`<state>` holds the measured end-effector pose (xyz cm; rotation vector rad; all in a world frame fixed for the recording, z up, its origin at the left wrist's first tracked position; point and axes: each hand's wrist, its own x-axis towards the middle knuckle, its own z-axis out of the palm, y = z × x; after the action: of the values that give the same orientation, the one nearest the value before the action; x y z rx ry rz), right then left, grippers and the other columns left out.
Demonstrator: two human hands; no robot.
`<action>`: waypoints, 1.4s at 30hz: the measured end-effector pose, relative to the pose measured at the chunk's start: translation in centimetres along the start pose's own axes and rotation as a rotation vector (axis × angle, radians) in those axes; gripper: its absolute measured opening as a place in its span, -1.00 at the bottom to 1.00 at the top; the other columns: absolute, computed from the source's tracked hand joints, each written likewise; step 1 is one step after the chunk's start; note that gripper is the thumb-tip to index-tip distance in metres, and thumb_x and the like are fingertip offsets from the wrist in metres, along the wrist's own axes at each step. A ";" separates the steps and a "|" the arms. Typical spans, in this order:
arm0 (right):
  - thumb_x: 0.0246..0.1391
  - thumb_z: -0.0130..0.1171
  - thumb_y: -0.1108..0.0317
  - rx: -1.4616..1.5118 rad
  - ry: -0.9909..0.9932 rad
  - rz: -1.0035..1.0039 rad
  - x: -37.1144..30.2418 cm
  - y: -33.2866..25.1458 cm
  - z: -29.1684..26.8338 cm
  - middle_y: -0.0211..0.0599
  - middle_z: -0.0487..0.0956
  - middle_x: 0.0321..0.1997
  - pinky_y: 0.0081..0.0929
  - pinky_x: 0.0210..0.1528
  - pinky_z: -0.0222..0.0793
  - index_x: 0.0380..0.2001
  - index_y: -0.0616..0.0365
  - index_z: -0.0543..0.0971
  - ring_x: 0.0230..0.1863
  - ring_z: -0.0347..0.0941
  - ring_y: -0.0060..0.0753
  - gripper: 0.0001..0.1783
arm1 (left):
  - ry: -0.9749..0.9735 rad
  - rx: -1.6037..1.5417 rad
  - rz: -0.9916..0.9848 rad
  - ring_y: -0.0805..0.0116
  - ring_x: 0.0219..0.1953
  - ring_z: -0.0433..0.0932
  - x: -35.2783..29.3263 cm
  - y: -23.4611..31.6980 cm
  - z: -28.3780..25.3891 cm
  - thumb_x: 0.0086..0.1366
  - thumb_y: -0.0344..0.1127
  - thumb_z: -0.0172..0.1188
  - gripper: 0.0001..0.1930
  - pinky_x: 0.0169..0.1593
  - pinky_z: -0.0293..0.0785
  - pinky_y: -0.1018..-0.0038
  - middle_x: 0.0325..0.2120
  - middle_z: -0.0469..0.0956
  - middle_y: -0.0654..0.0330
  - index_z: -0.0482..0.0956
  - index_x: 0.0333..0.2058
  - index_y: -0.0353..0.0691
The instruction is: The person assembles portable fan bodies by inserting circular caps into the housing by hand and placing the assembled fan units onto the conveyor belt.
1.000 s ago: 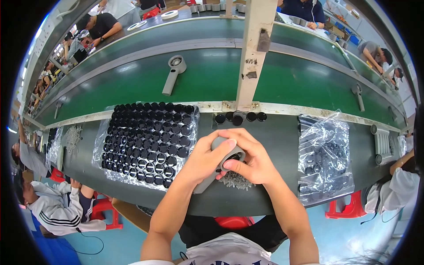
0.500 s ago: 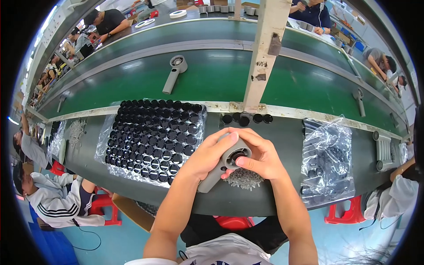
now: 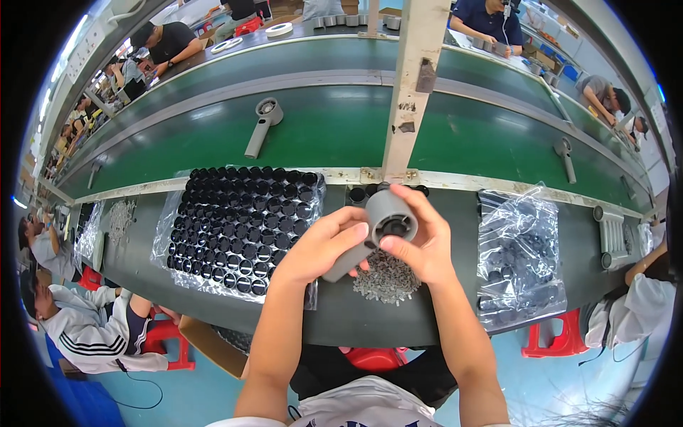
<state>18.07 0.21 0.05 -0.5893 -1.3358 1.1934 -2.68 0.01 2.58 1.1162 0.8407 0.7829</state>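
Both hands hold a grey handheld fan housing (image 3: 388,206) with a round, open head and a straight handle, above the dark work table. My left hand (image 3: 320,248) is closed around the handle near the neck. My right hand (image 3: 429,242) wraps the round head from the right, its thumb at the rim of the opening. Inside the opening sits a dark part whose details I cannot make out. Below the housing lies a pile of small translucent grey pieces (image 3: 388,277). Several loose black round caps (image 3: 357,194) sit just behind the hands, partly hidden by them.
Rows of black caps (image 3: 242,220) stand on a plastic sheet at left; a clear bag of parts (image 3: 519,256) lies at right. Beyond a white post (image 3: 409,99), a green conveyor (image 3: 320,128) carries another grey fan housing (image 3: 263,128). Other people sit along both sides.
The housing's head has tipped so its opening faces more toward me, showing more of the outer wall. Both hands still hold it. The whole view has shifted slightly.
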 end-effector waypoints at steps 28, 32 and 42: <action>-0.14 0.34 0.44 -0.890 -0.247 0.163 -0.1 0.7 -8.6 -0.27 0.63 -0.37 -0.34 -0.24 0.48 -0.33 0.10 0.75 -0.27 0.56 -0.23 -0.79 | 0.252 -0.263 -0.308 0.61 -0.65 0.10 14.0 3.3 -7.2 0.50 -0.04 0.13 -0.71 -0.54 0.13 0.58 -0.60 0.25 0.40 0.39 -0.17 -0.14; -0.12 0.36 0.44 -0.945 -0.279 0.102 0.0 0.8 -8.2 -0.29 0.62 -0.38 -0.31 -0.20 0.47 -0.39 0.10 0.72 -0.25 0.54 -0.21 -0.87 | 0.451 -0.497 -0.126 0.54 -0.56 0.24 17.1 1.4 -8.7 0.50 -0.24 0.12 -0.79 -0.47 0.33 0.56 -0.47 0.30 0.30 0.37 -0.13 -0.27; -0.02 0.36 0.44 -0.768 -0.217 0.216 0.1 -0.4 -7.8 -0.33 0.61 -0.44 -0.42 -0.29 0.45 -0.40 0.15 0.69 -0.36 0.55 -0.39 -0.93 | 0.469 -0.269 0.118 0.41 -0.38 0.55 11.3 3.3 -2.2 0.43 -0.20 0.18 -0.77 -0.33 0.50 0.40 -0.30 0.60 0.15 0.49 -0.16 -0.27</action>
<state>25.43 2.43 -1.26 -1.1949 -1.9661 0.8986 0.34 11.53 3.37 0.7555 1.0264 1.2461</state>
